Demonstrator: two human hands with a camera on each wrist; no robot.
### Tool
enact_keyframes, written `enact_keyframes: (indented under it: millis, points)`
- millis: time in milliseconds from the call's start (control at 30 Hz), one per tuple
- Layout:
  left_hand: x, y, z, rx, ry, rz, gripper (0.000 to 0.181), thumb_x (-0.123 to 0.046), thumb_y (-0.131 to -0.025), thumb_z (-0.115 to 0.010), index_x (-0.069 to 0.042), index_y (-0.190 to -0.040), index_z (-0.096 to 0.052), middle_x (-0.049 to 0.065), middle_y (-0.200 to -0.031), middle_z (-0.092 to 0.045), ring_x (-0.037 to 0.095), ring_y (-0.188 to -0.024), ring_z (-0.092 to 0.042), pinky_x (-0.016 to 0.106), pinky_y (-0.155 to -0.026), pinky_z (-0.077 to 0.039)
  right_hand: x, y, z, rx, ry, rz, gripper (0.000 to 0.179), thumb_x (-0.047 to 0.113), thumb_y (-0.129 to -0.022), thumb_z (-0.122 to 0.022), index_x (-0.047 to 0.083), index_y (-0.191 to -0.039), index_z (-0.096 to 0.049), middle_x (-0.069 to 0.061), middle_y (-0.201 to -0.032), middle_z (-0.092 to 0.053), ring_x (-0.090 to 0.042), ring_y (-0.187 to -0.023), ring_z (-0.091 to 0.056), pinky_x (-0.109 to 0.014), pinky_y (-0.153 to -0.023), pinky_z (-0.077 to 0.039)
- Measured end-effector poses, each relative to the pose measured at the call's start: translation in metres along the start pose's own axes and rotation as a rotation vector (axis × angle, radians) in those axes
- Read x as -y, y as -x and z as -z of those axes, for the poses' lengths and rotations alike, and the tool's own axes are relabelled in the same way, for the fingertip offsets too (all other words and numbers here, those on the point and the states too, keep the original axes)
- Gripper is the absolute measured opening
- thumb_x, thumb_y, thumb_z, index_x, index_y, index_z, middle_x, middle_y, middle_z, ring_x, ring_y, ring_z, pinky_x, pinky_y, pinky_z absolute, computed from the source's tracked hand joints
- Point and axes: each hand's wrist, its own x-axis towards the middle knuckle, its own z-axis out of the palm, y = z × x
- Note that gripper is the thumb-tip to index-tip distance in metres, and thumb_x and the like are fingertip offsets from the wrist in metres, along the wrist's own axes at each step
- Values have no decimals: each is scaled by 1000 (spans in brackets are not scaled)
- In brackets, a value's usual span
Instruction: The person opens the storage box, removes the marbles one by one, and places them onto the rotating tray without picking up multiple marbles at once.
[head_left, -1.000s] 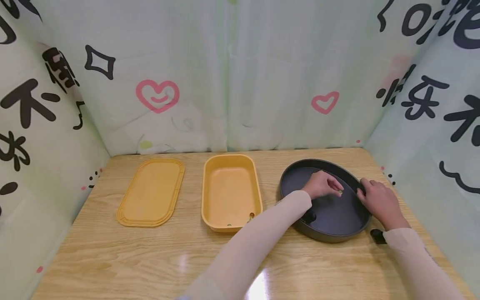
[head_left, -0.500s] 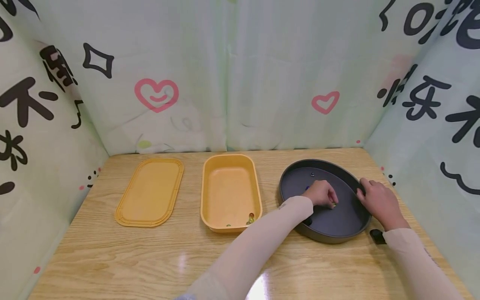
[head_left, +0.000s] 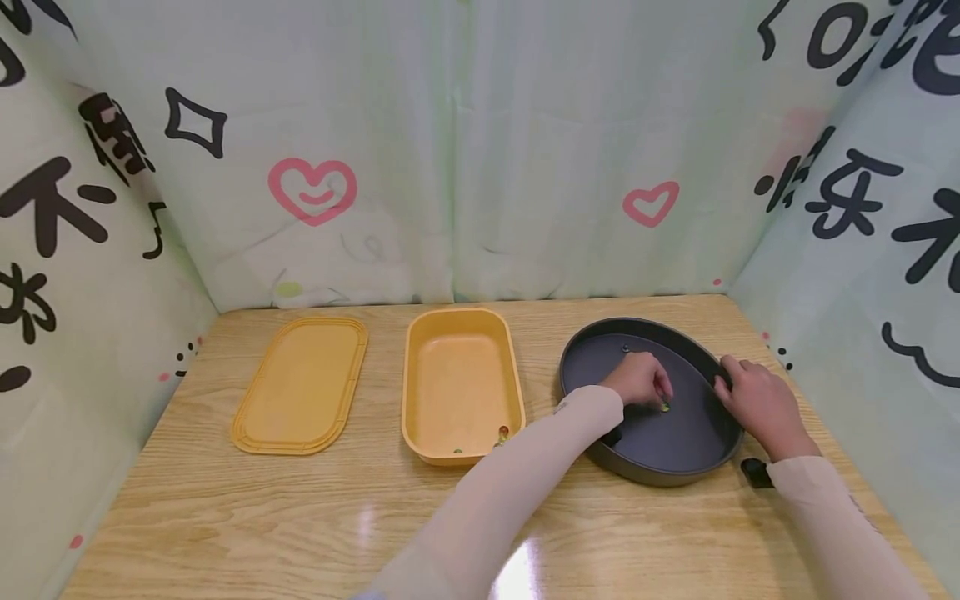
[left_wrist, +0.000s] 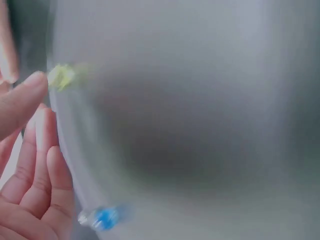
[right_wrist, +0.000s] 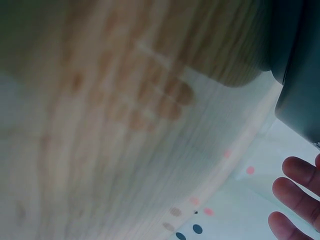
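My left hand (head_left: 641, 382) is inside a dark round pan (head_left: 686, 450), fingers curled downward. A small yellow-green glassy marble (head_left: 665, 407) shows at its fingertips. In the left wrist view the thumb tip is right at this marble (left_wrist: 62, 77), and a blue and clear marble (left_wrist: 104, 218) lies lower on the pan floor, blurred. A clear marble (head_left: 626, 348) sits near the pan's far side. My right hand (head_left: 761, 408) holds the pan's right rim, thumb over the inner side. Its fingers (right_wrist: 295, 196) extend beside the outer wall in the right wrist view.
A yellow rectangular container (head_left: 461, 367) stands left of the pan, with several small glassy marbles (head_left: 502, 432) in its near right corner. Farther left a matching yellow lid (head_left: 300, 387) lies flat on the wooden table (head_left: 225, 517). Printed curtains (head_left: 487, 150) border the table.
My left hand has lowered toward the pan floor and shifted slightly left, bringing the clear marble at the far side into view. My right hand stays at the rim.
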Motion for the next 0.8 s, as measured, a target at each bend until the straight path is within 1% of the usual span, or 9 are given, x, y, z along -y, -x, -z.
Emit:
enact_keyframes:
  millis: [100,167,267,333,433,567,667,767,800]
  points:
    - [-2,0,13,-2,-26,-42,14,-13,-75,-78,-14,-89,-76,-8,-80,-72,-4,-66,-57,3,-60,-40,-2,1,0,-2,6,2,18,5,-79,-62,-5,-87,-49,-19,-61,-50,-32,-48,-47,-47,-44,-39]
    - [-4,1,22,2,-22,-66,16,-15,-77,-77,-13,-93,-76,-7,-83,-72,-4,-69,-58,3,-61,-41,-2,1,0,-8,10,4,18,5,-79,-62,-5,-87,-49,-20,-61,-52,-32,-48,-47,-47,-43,-39]
    - [-7,5,37,16,28,-79,19,-16,-79,-75,-13,-97,-75,-7,-86,-73,-5,-71,-60,3,-63,-42,-2,2,2,-9,11,2,17,4,-80,-62,-5,-87,-49,-21,-62,-52,-31,-48,-47,-47,-43,-38]
    - [-9,10,48,24,73,-95,20,-17,-80,-74,-13,-99,-75,-6,-88,-73,-5,-73,-60,4,-64,-43,-1,2,2,-12,8,1,17,4,-79,-61,-5,-88,-49,-21,-62,-53,-32,-48,-47,-47,-43,-39]
    - [-10,23,64,43,161,-135,21,-17,-81,-72,-12,-101,-74,-5,-91,-73,-5,-75,-61,4,-67,-45,0,1,3,-20,4,-1,17,4,-79,-61,-5,-88,-50,-22,-62,-53,-33,-48,-48,-48,-43,-39]
    - [-10,43,85,82,278,-195,22,-17,-82,-71,-12,-103,-73,-1,-96,-73,-6,-78,-62,6,-73,-47,1,1,2,-19,1,-5,18,4,-79,-62,-6,-88,-50,-22,-62,-52,-33,-48,-48,-48,-44,-39]
    - [-8,57,100,98,333,-232,23,-16,-82,-70,-11,-105,-72,2,-103,-72,-7,-81,-63,8,-76,-49,1,2,1,-6,-2,-9,18,4,-80,-61,-7,-90,-51,-22,-63,-53,-32,-48,-47,-48,-44,-39]
    - [-1,72,115,102,365,-237,24,-16,-83,-70,-11,-106,-71,5,-107,-71,-5,-84,-63,10,-78,-50,0,2,0,-1,-8,-6,18,4,-80,-61,-7,-90,-51,-21,-63,-52,-31,-48,-47,-47,-43,-39]
    - [2,78,120,102,373,-231,24,-16,-83,-70,-10,-106,-71,4,-108,-71,-4,-85,-64,11,-79,-51,0,2,0,0,-11,-5,18,4,-80,-61,-6,-90,-51,-20,-62,-52,-30,-48,-46,-46,-43,-39]
